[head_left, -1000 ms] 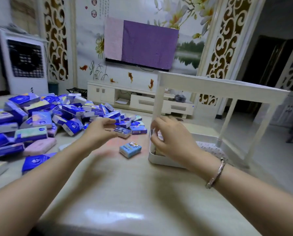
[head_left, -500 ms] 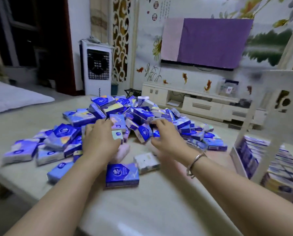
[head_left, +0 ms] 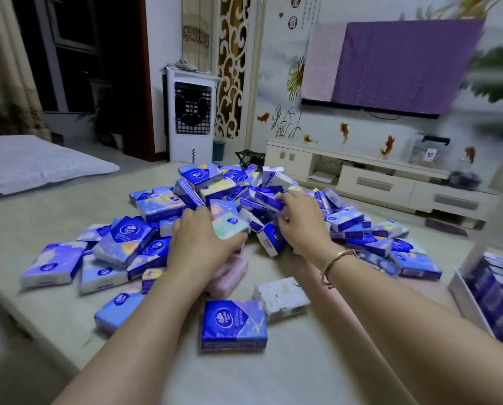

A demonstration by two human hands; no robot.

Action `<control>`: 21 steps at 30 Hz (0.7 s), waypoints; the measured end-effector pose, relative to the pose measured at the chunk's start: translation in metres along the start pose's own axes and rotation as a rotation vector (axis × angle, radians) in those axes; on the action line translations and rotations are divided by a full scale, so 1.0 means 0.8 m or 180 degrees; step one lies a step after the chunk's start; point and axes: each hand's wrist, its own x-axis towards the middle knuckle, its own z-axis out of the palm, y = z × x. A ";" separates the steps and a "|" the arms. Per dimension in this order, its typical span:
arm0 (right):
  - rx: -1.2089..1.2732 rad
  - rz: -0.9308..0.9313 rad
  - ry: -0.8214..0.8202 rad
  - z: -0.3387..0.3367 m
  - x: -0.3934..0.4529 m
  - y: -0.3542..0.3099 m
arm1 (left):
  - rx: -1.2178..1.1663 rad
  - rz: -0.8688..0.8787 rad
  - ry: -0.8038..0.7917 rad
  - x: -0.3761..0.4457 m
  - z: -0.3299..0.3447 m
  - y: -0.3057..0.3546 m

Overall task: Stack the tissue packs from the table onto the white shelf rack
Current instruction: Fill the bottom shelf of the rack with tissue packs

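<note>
A big heap of blue tissue packs (head_left: 226,197) covers the middle of the table (head_left: 317,372). My left hand (head_left: 199,242) lies on the near side of the heap, fingers curled round a pale green and pink pack (head_left: 229,228). My right hand (head_left: 301,223) reaches into the heap a little to the right, its fingers curled among blue packs (head_left: 272,241); what exactly it grips is hidden. The white shelf rack (head_left: 466,299) shows at the right edge, with a row of packs (head_left: 498,299) stacked on its lower tray.
A single blue pack (head_left: 234,324), a white pack (head_left: 281,298) and a pink pack (head_left: 229,274) lie near my forearms. Behind the table stand a white air cooler (head_left: 190,115) and a TV cabinet (head_left: 370,176). The table's left edge drops off near me.
My view swung left from the rack to the heap. Both hands left the rack and went into the pile, and the left hand has closed on a pale pack.
</note>
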 end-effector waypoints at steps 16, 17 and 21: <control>0.1805 0.0269 -0.0849 -0.030 -0.059 -0.047 | -0.3504 -0.0556 -0.0171 0.011 0.003 0.023; 0.1302 0.0395 -0.0880 -0.024 -0.058 -0.039 | -0.3481 -0.0531 -0.0142 0.010 0.001 0.023; 0.0893 0.0753 -0.1044 -0.010 -0.056 -0.026 | -0.3455 -0.0614 -0.0287 0.007 -0.002 0.021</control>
